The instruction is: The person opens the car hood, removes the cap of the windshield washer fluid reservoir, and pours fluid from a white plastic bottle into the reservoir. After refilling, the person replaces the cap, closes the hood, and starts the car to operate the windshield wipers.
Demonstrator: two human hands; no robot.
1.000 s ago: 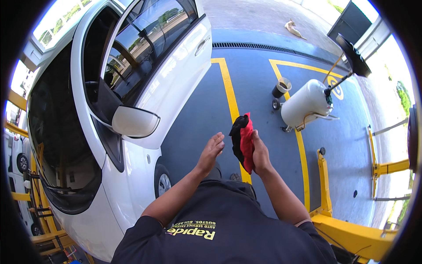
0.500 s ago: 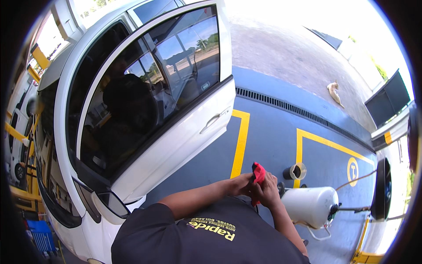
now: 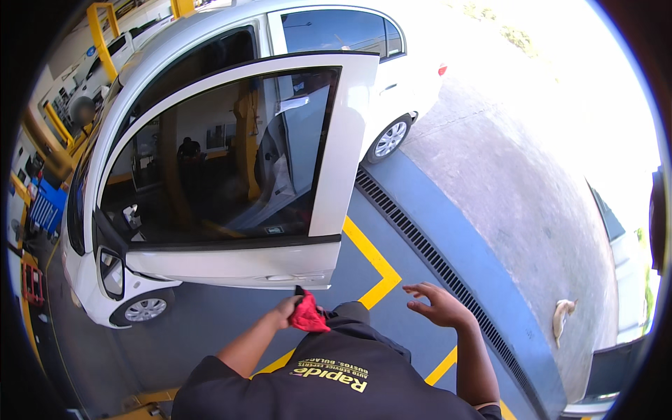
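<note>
My left hand (image 3: 283, 312) is closed round a crumpled red and black cloth (image 3: 310, 315) in front of my waist, just below the lower edge of a white car door (image 3: 231, 264). Whether the cloth is a rag or a glove, I cannot make out. My right hand (image 3: 442, 306) hangs apart from it over the blue floor, fingers spread, touching nothing. The door stands wide open on a white car (image 3: 402, 77), and its tinted window (image 3: 217, 161) shows reflections. The side mirror (image 3: 112, 273) sits at the door's front corner.
A drain grate (image 3: 437, 266) crosses the floor beyond my right hand, beside yellow painted lines (image 3: 381, 269). A dog (image 3: 561, 322) lies on the concrete at far right. Yellow posts (image 3: 103, 45) and a blue tool cabinet (image 3: 49, 205) stand at left.
My view has turned right-to-left toward the car. The hands, together on the cloth before, have parted: the left keeps it, the right has let go. The white tank has left view.
</note>
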